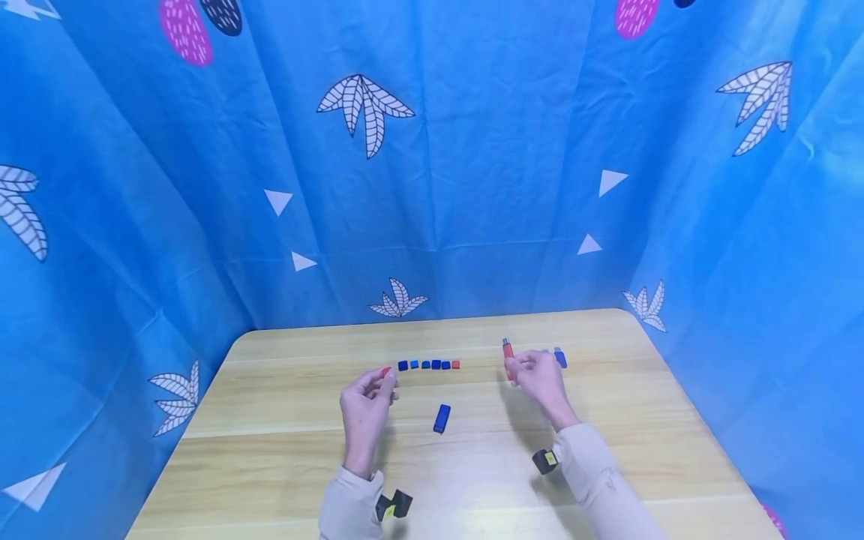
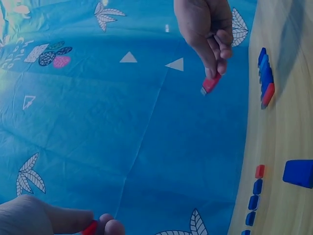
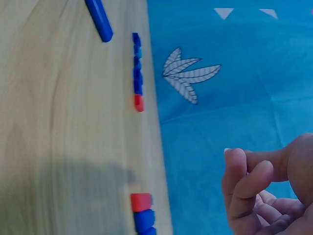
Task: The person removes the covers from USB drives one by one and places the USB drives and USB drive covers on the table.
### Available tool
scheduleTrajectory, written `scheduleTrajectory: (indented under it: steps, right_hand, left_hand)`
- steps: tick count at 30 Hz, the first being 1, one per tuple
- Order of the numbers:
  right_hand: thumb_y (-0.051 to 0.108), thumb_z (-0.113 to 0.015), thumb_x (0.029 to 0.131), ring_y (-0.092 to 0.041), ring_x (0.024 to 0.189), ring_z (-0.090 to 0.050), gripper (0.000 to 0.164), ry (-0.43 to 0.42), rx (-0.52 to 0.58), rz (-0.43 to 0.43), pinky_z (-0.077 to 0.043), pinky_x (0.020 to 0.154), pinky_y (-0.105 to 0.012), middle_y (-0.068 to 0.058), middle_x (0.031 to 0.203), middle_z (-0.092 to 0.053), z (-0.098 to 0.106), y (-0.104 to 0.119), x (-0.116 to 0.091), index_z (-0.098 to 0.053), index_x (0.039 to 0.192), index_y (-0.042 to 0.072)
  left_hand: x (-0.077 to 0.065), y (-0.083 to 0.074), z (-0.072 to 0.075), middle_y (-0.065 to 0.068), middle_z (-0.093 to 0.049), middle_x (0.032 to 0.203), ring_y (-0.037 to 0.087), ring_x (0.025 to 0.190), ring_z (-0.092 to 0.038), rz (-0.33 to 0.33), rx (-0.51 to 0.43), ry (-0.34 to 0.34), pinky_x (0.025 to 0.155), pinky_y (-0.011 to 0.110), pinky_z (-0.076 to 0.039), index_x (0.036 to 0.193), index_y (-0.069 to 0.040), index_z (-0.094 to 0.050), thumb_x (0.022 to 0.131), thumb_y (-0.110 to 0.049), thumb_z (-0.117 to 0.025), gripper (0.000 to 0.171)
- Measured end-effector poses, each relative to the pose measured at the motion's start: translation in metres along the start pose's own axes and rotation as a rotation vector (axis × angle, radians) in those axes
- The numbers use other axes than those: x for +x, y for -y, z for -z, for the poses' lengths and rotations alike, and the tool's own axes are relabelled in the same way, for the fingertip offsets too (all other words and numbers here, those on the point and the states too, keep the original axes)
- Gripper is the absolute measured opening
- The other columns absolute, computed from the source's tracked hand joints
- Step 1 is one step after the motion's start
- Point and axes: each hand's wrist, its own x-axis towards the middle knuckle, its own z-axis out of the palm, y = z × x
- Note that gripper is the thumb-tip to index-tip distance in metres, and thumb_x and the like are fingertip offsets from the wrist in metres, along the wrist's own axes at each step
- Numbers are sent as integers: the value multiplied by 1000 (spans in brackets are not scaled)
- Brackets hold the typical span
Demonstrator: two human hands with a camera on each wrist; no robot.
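Observation:
My left hand (image 1: pixel 365 412) pinches a small red cap (image 1: pixel 385 371) between thumb and finger, above the table left of a row of small caps. My right hand (image 1: pixel 543 381) holds a red USB flash drive (image 1: pixel 508 351), its bare metal plug pointing away; the right wrist view hides this drive. In the row are several blue caps (image 1: pixel 436 364) and one red cap (image 1: pixel 455 364) at its right end. Between my hands lies a blue USB flash drive (image 1: pixel 442 418) with no metal plug showing.
Beyond my right hand, partly hidden, lie more blue drives (image 1: pixel 560 358) with a red drive (image 2: pixel 267 95) at one end of their row. A patterned blue curtain (image 1: pixel 499 172) surrounds the wooden table (image 1: pixel 283 450). Each wrist carries a black camera (image 1: pixel 545 461).

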Motion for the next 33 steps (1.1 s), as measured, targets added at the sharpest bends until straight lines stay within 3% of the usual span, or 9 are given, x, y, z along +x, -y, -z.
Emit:
scheduleTrajectory:
  steps: [7, 13, 19, 22, 24, 26, 29, 31, 33]
  right_hand:
    - [14, -73, 92, -39, 86, -74, 15, -20, 8, -3, -52, 55, -24, -25, 99, -76, -9, -13, 13, -74, 99, 2]
    - [17, -72, 93, -33, 73, -73, 16, -27, -34, -26, -53, 51, -27, -22, 100, -76, -15, -21, 20, -74, 98, 1]
    - [14, -71, 92, -23, 62, -70, 13, -30, -68, -35, -52, 47, -27, -23, 95, -76, -18, -27, 25, -75, 93, 1]
    - [13, -70, 92, -25, 65, -70, 12, -31, -79, -34, -57, 53, -37, -25, 110, -75, -20, -28, 26, -76, 90, 2]
    - [11, -71, 91, -28, 73, -71, 11, -36, -99, -29, -62, 76, -47, -24, 121, -72, -20, -28, 26, -76, 88, 2]
    - [11, -72, 91, -30, 76, -72, 9, -35, -111, -35, -59, 84, -54, -23, 120, -72, -22, -29, 26, -76, 88, 3]
    - [9, -73, 89, -26, 70, -71, 7, -31, -112, -49, -61, 74, -46, -21, 116, -74, -25, -30, 26, -76, 91, 3]
    - [9, -73, 89, -21, 61, -67, 8, -22, -98, -67, -54, 50, -34, -21, 111, -75, -27, -31, 26, -76, 93, 3]
    - [9, -73, 89, -18, 58, -65, 8, -22, -99, -67, -46, 44, -24, -19, 105, -76, -28, -33, 26, -76, 93, 3]
  left_hand:
    - [0, 2, -1, 25, -76, 95, 15, 68, -71, 4, 0, 1, 64, 23, -60, 106, -1, -74, 99, -25, -66, 26]
    - [1, 3, -1, 22, -76, 92, 10, 66, -70, -4, 7, -13, 64, 21, -59, 108, 1, -73, 100, -26, -65, 30]
    - [-1, 5, -1, 17, -76, 87, 9, 67, -70, -33, 31, -37, 64, 21, -58, 101, -3, -77, 97, -19, -69, 19]
    - [-1, 5, -1, 18, -76, 88, 10, 67, -71, -40, 31, -40, 64, 21, -58, 101, -3, -77, 96, -18, -69, 17]
    - [-1, 5, -1, 19, -76, 89, 12, 69, -71, -34, 27, -42, 65, 21, -59, 102, -4, -76, 96, -17, -69, 16]
    - [-2, 4, -1, 18, -76, 90, 13, 70, -72, -22, 28, -45, 65, 21, -59, 104, -5, -75, 96, -17, -68, 16]
    - [-2, 4, -1, 17, -76, 91, 13, 71, -72, -13, 37, -53, 66, 21, -59, 106, -6, -74, 97, -17, -67, 16]
    - [-2, 3, 0, 17, -76, 92, 12, 71, -71, -7, 42, -56, 66, 20, -59, 107, -5, -74, 97, -18, -67, 18]
    - [-2, 3, 0, 18, -76, 93, 11, 70, -71, -7, 41, -57, 66, 20, -58, 109, -4, -73, 98, -18, -66, 19]
